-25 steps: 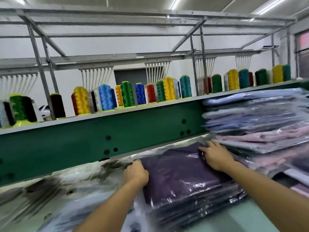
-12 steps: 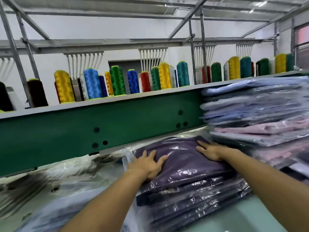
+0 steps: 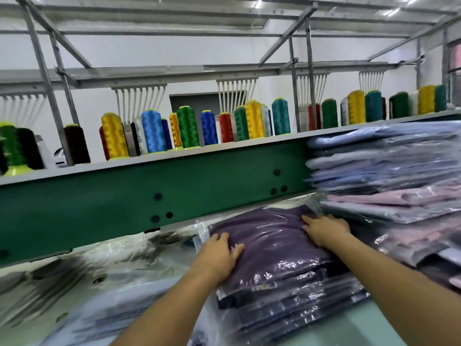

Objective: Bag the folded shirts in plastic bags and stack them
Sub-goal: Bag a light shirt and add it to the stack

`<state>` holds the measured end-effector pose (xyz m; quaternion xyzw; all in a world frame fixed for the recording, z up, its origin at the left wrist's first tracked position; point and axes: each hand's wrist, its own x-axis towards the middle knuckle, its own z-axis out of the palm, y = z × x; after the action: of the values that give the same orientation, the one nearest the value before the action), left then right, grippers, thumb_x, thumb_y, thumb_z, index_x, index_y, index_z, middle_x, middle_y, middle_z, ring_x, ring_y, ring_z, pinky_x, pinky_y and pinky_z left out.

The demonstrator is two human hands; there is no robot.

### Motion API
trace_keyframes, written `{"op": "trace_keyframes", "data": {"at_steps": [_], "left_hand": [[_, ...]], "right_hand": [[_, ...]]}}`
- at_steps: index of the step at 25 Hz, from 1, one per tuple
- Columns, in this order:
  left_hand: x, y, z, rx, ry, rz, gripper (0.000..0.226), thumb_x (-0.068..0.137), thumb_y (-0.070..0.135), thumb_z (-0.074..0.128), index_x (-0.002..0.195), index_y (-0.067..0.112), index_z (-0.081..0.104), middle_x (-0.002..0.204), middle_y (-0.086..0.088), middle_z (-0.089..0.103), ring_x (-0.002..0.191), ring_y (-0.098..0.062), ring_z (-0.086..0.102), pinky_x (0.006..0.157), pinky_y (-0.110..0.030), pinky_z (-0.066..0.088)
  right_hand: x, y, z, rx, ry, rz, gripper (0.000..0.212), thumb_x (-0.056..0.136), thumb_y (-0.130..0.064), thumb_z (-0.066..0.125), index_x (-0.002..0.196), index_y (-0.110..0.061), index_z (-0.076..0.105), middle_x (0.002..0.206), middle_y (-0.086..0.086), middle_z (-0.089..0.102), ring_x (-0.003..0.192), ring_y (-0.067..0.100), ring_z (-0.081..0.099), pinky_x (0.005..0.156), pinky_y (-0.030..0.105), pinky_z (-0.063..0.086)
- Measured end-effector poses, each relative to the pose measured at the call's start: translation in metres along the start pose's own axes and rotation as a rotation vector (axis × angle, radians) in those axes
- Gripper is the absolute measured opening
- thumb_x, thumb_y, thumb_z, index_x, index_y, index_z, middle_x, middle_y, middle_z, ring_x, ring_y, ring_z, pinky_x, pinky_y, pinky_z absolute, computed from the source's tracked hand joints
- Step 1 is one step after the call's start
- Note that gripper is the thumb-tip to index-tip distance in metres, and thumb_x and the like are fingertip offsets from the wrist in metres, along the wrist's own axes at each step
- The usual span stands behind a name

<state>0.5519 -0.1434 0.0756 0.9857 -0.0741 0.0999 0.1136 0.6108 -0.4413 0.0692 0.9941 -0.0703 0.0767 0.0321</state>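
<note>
Left hand: The left hand (image 3: 219,253) lies flat with its fingers straight and spread, pressing down on the near-left part of a purple bagged shirt (image 3: 269,236).
Right hand: The right hand (image 3: 326,231) is also flat and open-palmed, with its fingers pointing left across the shirt's far-right part.
Shirt: It sits on top of a dark pile (image 3: 299,295) of bagged shirts, between the two hands.
Edges: The bag's left edge runs just beyond the left fingertips. Its far edge lies close under the green beam (image 3: 124,203), which carries thread cones (image 3: 187,127).
Room to the left: Loose plastic bags (image 3: 99,270), blurred, spread over the table away from the left hand.
Room to the right: A tall pile (image 3: 386,171) of blue and pink bagged shirts stands just beside the right hand.
Near side: A strip of pale table (image 3: 361,328) shows below the right forearm.
Change: A second ago the left hand was curled at the bag's left edge, and it now lies flat on top. The right hand stays at the far-right side.
</note>
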Motion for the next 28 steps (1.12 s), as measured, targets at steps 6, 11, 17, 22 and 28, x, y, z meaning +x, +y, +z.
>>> {"op": "trace_keyframes", "data": {"at_steps": [6, 11, 17, 22, 28], "left_hand": [[-0.038, -0.021, -0.045, 0.113, 0.192, -0.028, 0.037, 0.099, 0.049, 0.046, 0.127, 0.025, 0.050, 0.124, -0.001, 0.065, 0.115, -0.027, 0.060, 0.091, -0.041, 0.051], [-0.081, -0.021, -0.086, 0.121, 0.354, 0.001, 0.033, 0.098, 0.046, 0.048, 0.122, 0.024, 0.053, 0.117, 0.002, 0.063, 0.108, -0.024, 0.061, 0.082, -0.039, 0.051], [-0.158, -0.019, -0.118, 0.110, 0.393, -0.016, 0.016, 0.091, 0.035, 0.053, 0.092, 0.020, 0.047, 0.097, -0.001, 0.056, 0.090, -0.027, 0.059, 0.072, -0.039, 0.051], [-0.234, -0.022, -0.114, 0.051, 0.295, -0.096, 0.016, 0.079, 0.019, 0.054, 0.089, 0.021, 0.042, 0.092, -0.002, 0.058, 0.082, -0.030, 0.058, 0.060, -0.033, 0.036], [-0.308, -0.059, -0.076, -0.005, -0.125, -0.172, 0.026, 0.087, 0.026, 0.056, 0.109, 0.016, 0.046, 0.117, -0.007, 0.059, 0.103, -0.029, 0.057, 0.073, -0.037, 0.044]], "right_hand": [[-0.041, -0.040, -0.026, 0.196, 0.376, -0.016, 0.022, 0.092, -0.024, 0.052, 0.113, -0.022, 0.058, 0.117, 0.003, 0.068, 0.110, 0.028, 0.062, 0.081, 0.037, 0.051], [-0.109, -0.109, -0.064, 0.648, 0.443, -0.188, 0.015, 0.084, -0.022, 0.060, 0.076, -0.024, 0.047, 0.077, -0.006, 0.060, 0.077, 0.027, 0.057, 0.061, 0.035, 0.042], [-0.205, -0.187, -0.098, 0.880, 0.291, -0.489, 0.028, 0.073, -0.004, 0.051, 0.058, -0.015, 0.030, 0.053, -0.001, 0.034, 0.059, 0.022, 0.031, 0.054, 0.036, 0.028], [-0.272, -0.215, -0.092, 0.864, 0.223, -0.615, 0.025, 0.066, 0.000, 0.042, 0.059, -0.016, 0.025, 0.051, -0.001, 0.031, 0.059, 0.021, 0.026, 0.056, 0.037, 0.022], [-0.332, -0.222, -0.047, 0.676, -0.053, -0.804, 0.034, 0.073, -0.005, 0.060, 0.058, -0.019, 0.033, 0.054, -0.004, 0.036, 0.059, 0.018, 0.034, 0.058, 0.034, 0.028]]}}
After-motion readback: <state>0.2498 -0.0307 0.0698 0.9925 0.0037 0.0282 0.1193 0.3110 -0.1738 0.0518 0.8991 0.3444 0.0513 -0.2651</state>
